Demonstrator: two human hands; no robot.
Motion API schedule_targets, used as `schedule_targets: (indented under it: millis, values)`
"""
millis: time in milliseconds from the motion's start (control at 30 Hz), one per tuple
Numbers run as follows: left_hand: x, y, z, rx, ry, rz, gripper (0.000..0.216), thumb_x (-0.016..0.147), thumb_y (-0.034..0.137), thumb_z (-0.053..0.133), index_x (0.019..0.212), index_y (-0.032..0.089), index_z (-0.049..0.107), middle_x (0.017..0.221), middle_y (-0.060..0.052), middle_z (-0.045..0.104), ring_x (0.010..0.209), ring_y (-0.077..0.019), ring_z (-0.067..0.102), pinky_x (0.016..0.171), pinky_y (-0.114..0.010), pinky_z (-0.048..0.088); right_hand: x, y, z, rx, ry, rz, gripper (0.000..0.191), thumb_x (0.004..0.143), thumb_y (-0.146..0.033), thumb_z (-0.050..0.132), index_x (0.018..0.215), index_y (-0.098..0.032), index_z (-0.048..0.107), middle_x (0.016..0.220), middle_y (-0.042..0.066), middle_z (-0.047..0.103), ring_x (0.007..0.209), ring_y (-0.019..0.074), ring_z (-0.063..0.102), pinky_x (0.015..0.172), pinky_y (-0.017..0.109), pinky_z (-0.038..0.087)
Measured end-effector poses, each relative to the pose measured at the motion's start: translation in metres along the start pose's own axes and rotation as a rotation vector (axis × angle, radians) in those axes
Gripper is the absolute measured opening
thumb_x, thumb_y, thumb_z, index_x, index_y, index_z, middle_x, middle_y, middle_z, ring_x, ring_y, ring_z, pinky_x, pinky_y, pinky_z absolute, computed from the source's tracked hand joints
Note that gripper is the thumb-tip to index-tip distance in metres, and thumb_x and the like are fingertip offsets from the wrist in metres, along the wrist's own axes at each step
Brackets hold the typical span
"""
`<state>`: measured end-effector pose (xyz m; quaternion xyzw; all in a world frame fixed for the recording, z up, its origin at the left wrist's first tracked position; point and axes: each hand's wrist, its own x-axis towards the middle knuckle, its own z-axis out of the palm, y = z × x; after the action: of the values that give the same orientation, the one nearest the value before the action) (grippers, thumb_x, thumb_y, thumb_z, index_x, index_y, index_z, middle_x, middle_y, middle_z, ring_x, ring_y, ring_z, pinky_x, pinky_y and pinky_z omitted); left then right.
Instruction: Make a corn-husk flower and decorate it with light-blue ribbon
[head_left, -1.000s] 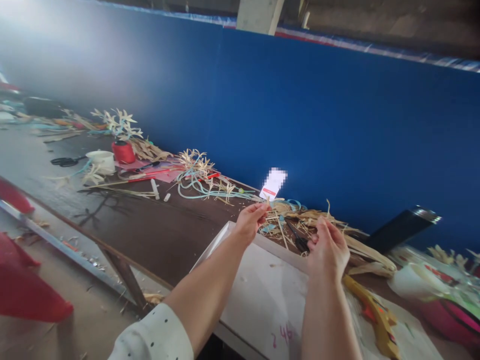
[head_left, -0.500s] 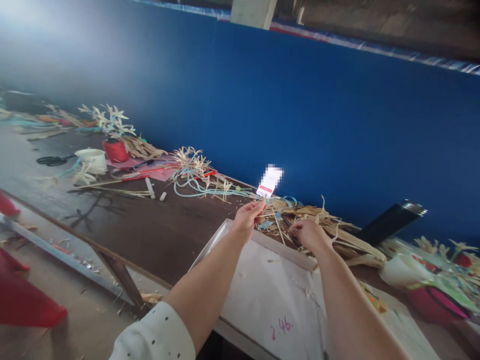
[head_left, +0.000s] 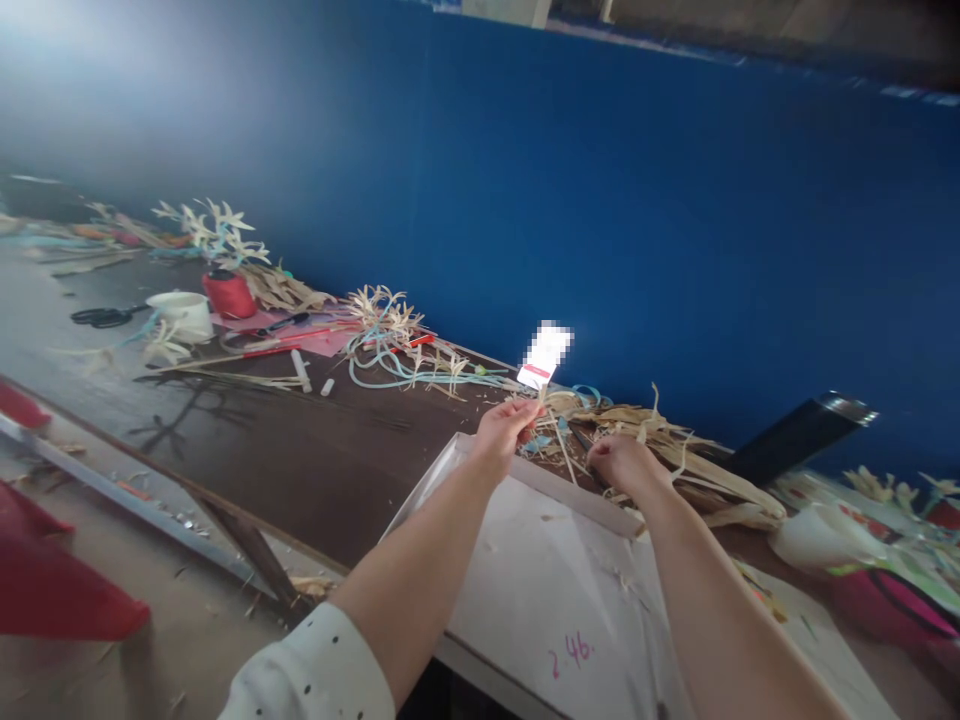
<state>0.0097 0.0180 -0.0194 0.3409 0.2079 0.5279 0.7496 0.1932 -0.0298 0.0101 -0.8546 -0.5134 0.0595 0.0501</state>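
While left hand pinches one strip, right hand touches straw.

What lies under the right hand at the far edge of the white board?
The right hand rests curled on a heap of tan dried leaf strips on the dark wooden table. Whatever its fingers grip is covered. The left hand pinches a thin straw.

Bare dark tabletop lies open leftward; the straw heap and blue wall block ahead.
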Motion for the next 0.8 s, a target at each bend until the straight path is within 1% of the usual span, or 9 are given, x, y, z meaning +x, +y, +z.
schedule_targets:
  millis: [33, 100, 167, 200, 367, 567, 633, 700, 800]
  values:
    - [0.0, 0.0, 0.0, 0.0, -0.001, -0.002, 0.027, 0.06, 0.034, 0.074, 0.073, 0.012, 0.065, 0.075, -0.004, 0.06, 0.054, -0.0029, 0.043, 0.047, -0.016, 0.03, -0.007, -0.001, -0.003, 0.044, 0.002, -0.094, 0.017, 0.067, -0.033, 0.057, 0.076, -0.026, 0.069, 0.074, 0.005, 0.066, 0.068, 0.0221, 0.061, 0.061, 0.032, 0.041]
    - [0.0, -0.001, -0.002, 0.014, 0.0, -0.006, 0.027, 0.06, 0.035, 0.073, 0.072, 0.012, 0.065, 0.075, -0.004, 0.06, 0.054, -0.0032, 0.043, 0.048, -0.017, 0.031, -0.025, -0.006, -0.009, 0.102, -0.073, -0.281, 0.017, 0.067, -0.034, 0.058, 0.079, -0.027, 0.069, 0.076, 0.002, 0.067, 0.07, 0.0192, 0.06, 0.061, 0.028, 0.04]
    - [0.0, -0.002, -0.003, 0.04, -0.013, -0.011, 0.028, 0.061, 0.036, 0.073, 0.075, 0.012, 0.066, 0.076, -0.004, 0.061, 0.054, -0.0034, 0.044, 0.049, -0.018, 0.032, -0.044, -0.014, -0.012, 0.081, -0.191, -0.467, 0.016, 0.07, -0.035, 0.056, 0.079, -0.03, 0.069, 0.081, -0.001, 0.067, 0.073, 0.0176, 0.06, 0.062, 0.026, 0.039]
    - [0.0, -0.002, -0.003, 0.049, -0.018, -0.006, 0.029, 0.061, 0.036, 0.073, 0.076, 0.013, 0.066, 0.077, -0.005, 0.061, 0.055, -0.0035, 0.044, 0.05, -0.018, 0.032, -0.053, -0.018, -0.013, 0.034, -0.213, -0.518, 0.016, 0.071, -0.035, 0.055, 0.079, -0.031, 0.069, 0.083, -0.001, 0.067, 0.074, 0.0178, 0.06, 0.062, 0.026, 0.038]
    - [0.001, -0.005, -0.004, 0.03, -0.03, 0.02, 0.028, 0.061, 0.036, 0.073, 0.076, 0.013, 0.066, 0.081, -0.006, 0.061, 0.056, -0.0037, 0.044, 0.05, -0.018, 0.031, -0.08, -0.033, -0.003, -0.294, -0.177, -0.547, 0.018, 0.066, -0.019, 0.055, 0.077, -0.027, 0.068, 0.081, 0.002, 0.067, 0.075, 0.0205, 0.061, 0.057, 0.026, 0.033]
    - [0.003, -0.006, -0.003, 0.015, -0.021, 0.0, 0.03, 0.058, 0.036, 0.074, 0.075, 0.014, 0.066, 0.082, -0.006, 0.062, 0.059, -0.0047, 0.046, 0.05, -0.018, 0.031, -0.084, -0.035, 0.009, -0.381, -0.154, -0.581, 0.019, 0.063, -0.013, 0.052, 0.072, -0.023, 0.065, 0.08, 0.004, 0.066, 0.07, 0.0202, 0.061, 0.055, 0.026, 0.033]
    - [0.002, -0.006, -0.003, 0.005, -0.018, -0.004, 0.03, 0.057, 0.036, 0.075, 0.075, 0.014, 0.066, 0.081, -0.006, 0.062, 0.057, -0.0045, 0.045, 0.05, -0.019, 0.03, -0.081, -0.032, 0.008, -0.349, -0.163, -0.568, 0.018, 0.063, -0.013, 0.052, 0.071, -0.023, 0.065, 0.077, 0.004, 0.065, 0.068, 0.0196, 0.06, 0.056, 0.026, 0.033]
    - [0.002, -0.005, -0.003, 0.0, -0.014, -0.007, 0.03, 0.057, 0.036, 0.075, 0.074, 0.014, 0.066, 0.079, -0.006, 0.062, 0.056, -0.0044, 0.045, 0.049, -0.019, 0.03, -0.076, -0.025, 0.004, -0.235, -0.17, -0.536, 0.014, 0.064, -0.016, 0.055, 0.069, -0.023, 0.065, 0.074, 0.003, 0.065, 0.068, 0.0189, 0.059, 0.057, 0.026, 0.034]
    - [0.002, -0.004, -0.003, 0.011, -0.014, -0.012, 0.03, 0.057, 0.037, 0.074, 0.074, 0.014, 0.066, 0.077, -0.005, 0.062, 0.054, -0.0041, 0.045, 0.049, -0.019, 0.031, -0.067, -0.015, -0.005, 0.152, -0.157, -0.474, 0.007, 0.066, -0.023, 0.058, 0.069, -0.022, 0.064, 0.069, 0.001, 0.064, 0.064, 0.0162, 0.058, 0.057, 0.024, 0.036]
